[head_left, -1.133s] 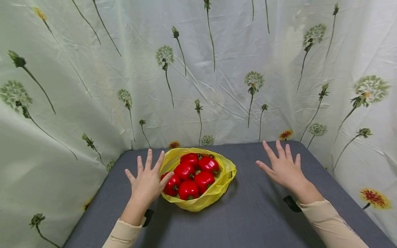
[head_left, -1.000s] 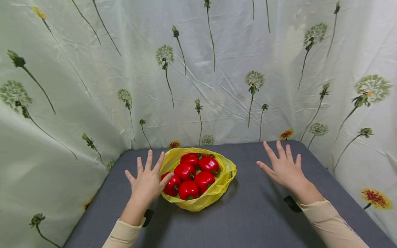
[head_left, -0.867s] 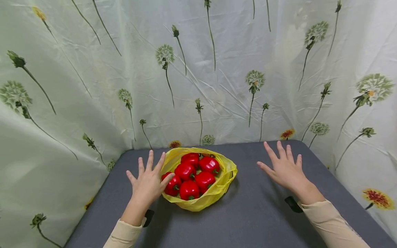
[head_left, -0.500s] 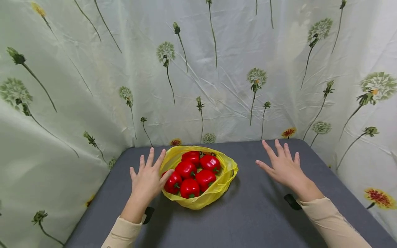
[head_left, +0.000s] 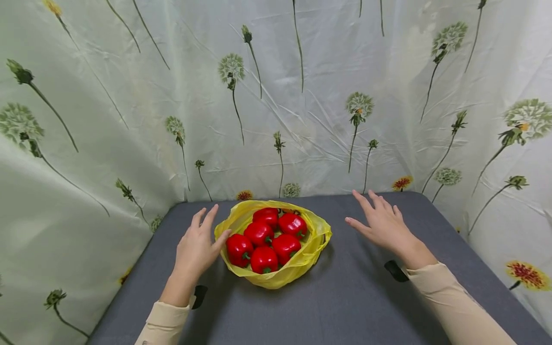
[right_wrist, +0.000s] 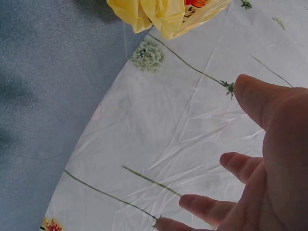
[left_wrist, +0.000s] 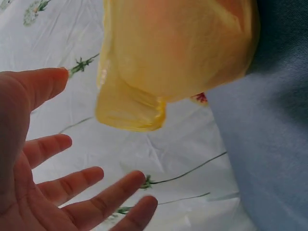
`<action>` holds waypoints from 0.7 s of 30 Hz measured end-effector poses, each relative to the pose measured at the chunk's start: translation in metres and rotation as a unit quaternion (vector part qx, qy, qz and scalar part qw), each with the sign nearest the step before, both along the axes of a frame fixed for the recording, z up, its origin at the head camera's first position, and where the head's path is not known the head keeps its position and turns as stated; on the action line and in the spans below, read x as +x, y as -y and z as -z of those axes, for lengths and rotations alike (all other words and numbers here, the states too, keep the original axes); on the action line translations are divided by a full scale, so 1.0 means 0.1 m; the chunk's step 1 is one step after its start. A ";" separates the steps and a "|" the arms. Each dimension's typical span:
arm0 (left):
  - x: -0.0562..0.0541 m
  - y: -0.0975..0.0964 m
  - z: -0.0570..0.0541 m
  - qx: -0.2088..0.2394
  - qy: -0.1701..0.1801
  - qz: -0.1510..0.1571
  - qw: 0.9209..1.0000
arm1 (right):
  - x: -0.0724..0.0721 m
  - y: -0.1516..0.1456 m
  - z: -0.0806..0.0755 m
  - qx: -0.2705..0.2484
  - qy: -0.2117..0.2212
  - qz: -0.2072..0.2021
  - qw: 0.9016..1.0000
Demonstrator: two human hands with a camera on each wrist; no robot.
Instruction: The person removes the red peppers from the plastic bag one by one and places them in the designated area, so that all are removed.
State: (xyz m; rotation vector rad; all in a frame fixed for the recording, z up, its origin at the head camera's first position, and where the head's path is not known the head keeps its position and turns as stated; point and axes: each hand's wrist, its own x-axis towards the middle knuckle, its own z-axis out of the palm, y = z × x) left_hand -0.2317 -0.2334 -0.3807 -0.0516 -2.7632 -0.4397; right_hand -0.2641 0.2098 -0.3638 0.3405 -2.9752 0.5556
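A yellow plastic bag (head_left: 276,281) with its mouth rolled wide stands on the dark grey table, holding several red bell peppers (head_left: 264,259) with green stems. My left hand (head_left: 195,249) hovers at the bag's left side, fingers spread and holding nothing; its thumb overlaps the bag's rim in the head view. In the left wrist view the bag's side (left_wrist: 178,53) shows beyond the thumb. My right hand (head_left: 384,227) is held in the air well to the right of the bag, fingers loosely extended and grasping nothing. The right wrist view shows a corner of the bag (right_wrist: 159,14) at its top.
The grey tabletop (head_left: 276,321) runs around the bag, with its back edge against a white curtain (head_left: 319,120) printed with dandelions. More curtain hangs along the left and right sides. Each wrist carries a small black device (head_left: 396,271).
My left hand has shifted left and turned, uncovering the bag's left rim and a pepper. My right hand has moved a little left and its fingers have come closer together.
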 end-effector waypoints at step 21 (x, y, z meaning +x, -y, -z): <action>-0.11 0.22 0.42 0.121 -0.001 0.110 0.987 | -0.09 0.28 -0.03 -0.029 -0.005 -0.050 0.998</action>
